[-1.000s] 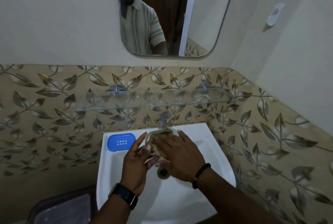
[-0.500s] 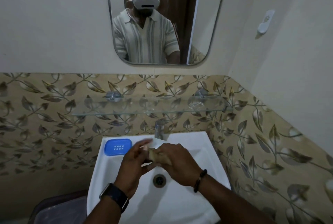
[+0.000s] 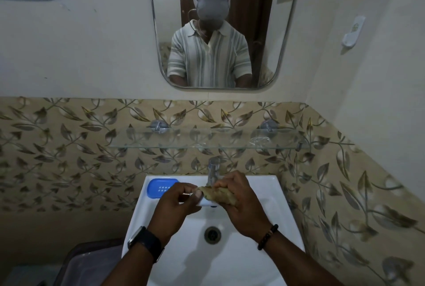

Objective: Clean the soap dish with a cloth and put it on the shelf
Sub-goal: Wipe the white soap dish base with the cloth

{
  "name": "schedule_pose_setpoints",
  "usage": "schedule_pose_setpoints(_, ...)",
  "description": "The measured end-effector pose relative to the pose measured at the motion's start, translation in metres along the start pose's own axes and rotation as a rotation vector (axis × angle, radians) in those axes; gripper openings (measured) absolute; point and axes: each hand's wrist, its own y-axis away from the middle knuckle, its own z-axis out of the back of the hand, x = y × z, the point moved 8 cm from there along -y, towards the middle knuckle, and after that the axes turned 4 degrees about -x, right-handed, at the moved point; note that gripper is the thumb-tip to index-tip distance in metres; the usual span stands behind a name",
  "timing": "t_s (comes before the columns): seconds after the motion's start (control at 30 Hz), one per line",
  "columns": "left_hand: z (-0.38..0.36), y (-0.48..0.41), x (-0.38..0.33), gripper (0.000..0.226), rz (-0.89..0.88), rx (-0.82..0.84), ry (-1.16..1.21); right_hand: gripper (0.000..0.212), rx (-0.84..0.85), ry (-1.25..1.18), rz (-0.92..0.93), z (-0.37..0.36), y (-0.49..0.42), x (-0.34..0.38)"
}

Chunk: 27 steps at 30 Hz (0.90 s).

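Note:
Over the white sink [image 3: 271,184], my left hand [image 3: 177,203] pinches a pale, see-through soap dish [image 3: 207,203]; only its lower edge shows between my hands. My right hand [image 3: 242,205] is closed on a crumpled tan cloth [image 3: 218,193] pressed onto the top of the dish. A blue perforated soap tray [image 3: 161,188] lies on the sink's back left corner, apart from my hands. The glass shelf [image 3: 161,143] is fixed to the leaf-patterned wall above the tap, with a small clear item near its right end.
A chrome tap [image 3: 213,169] stands just behind my hands and the drain [image 3: 212,235] lies below them. A mirror [image 3: 216,33] hangs above the shelf. A dark bin with a clear lid [image 3: 92,262] sits at the lower left. A side wall closes in on the right.
The view has tilted up, showing more of the mirror. My hands stay together over the sink, and the cloth has shifted across the dish under my right hand.

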Motion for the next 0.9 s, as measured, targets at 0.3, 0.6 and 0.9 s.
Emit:
schedule_pose_setpoints(0.3, -0.033, 0.006, -0.01, 0.04, 0.09, 0.156, 0.074, 0.015, -0.535, 0.012, -0.184, 0.044, 0.012, -0.02)
schedule_pose_setpoints(0.6, -0.035, -0.01, -0.015, 0.017, 0.088, 0.17, 0.089, 0.043, -0.061, 0.277, 0.452, 0.003, 0.024, 0.016)
schedule_pose_setpoints(0.9, -0.027, -0.02, -0.022, 0.027, 0.102, 0.075, 0.405, 0.02, -0.245, 0.118, 0.028, 0.053, -0.006, -0.036)
